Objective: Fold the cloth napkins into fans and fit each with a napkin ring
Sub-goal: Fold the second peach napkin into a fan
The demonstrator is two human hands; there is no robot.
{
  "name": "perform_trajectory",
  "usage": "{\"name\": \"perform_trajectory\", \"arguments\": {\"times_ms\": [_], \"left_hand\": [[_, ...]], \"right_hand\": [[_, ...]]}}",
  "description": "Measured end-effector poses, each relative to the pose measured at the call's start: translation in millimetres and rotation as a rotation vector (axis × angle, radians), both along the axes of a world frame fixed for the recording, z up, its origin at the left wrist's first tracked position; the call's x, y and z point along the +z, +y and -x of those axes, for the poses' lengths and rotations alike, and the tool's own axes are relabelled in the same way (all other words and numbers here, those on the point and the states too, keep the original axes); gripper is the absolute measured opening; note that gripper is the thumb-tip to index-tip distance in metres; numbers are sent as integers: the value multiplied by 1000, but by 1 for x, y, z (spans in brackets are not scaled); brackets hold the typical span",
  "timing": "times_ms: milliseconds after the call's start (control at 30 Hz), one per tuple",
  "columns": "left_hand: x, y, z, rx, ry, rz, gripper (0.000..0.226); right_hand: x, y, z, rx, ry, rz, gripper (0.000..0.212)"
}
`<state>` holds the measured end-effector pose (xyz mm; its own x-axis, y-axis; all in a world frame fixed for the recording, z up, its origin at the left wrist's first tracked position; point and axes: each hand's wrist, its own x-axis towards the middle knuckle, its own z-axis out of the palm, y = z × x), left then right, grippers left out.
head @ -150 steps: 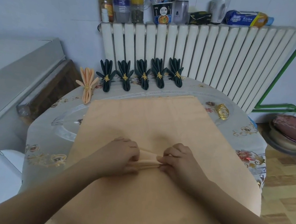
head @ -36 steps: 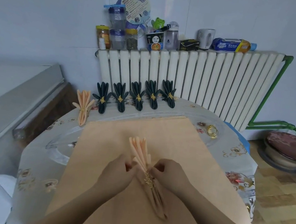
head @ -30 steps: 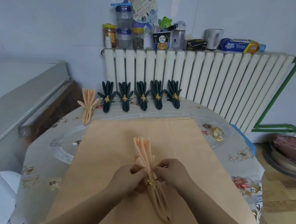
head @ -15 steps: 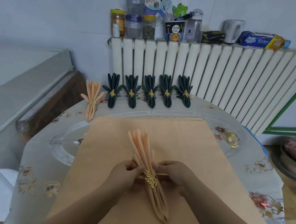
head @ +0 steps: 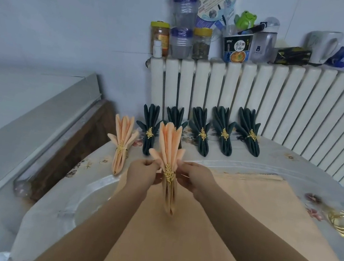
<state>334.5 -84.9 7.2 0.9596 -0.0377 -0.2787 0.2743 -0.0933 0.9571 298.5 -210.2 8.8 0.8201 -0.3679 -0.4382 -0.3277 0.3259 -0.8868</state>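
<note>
now that the peach fan napkin (head: pixel 169 150) has come up off the peach cloth (head: pixel 206 236) with its gold leaf ring (head: pixel 169 173) on, left hand (head: pixel 143 172) and right hand (head: pixel 193 177) pinching its sides, it's basically napkin 7 done, ready to join the peach one (head: pixel 122 139).

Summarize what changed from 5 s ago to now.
The peach napkin went from a flat pleated strip on the table to a ringed fan, lifted upright. Left hand and right hand now pinch its side pleats beside the gold ring. The finished peach fan, dark green fans and spare rings stayed put.
</note>
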Motion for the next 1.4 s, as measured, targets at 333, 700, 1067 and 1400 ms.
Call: {"name": "perform_trajectory", "arguments": {"times_ms": [333, 700, 1067, 1400], "left_hand": [[-22, -10, -115, 89, -65, -218, 20], [-34, -29, -148, 104, -97, -386, 19], [-27, -21, -111, 93, -269, -520, 13], [14, 3, 17, -138, -458, -594, 12]], "right_hand": [[-26, -3, -123, -6, 42, 105, 9], [-40, -7, -155, -112, 95, 357, 15], [-33, -1, -119, -48, 9, 400, 15], [10, 9, 15, 33, -76, 624, 24]]}}
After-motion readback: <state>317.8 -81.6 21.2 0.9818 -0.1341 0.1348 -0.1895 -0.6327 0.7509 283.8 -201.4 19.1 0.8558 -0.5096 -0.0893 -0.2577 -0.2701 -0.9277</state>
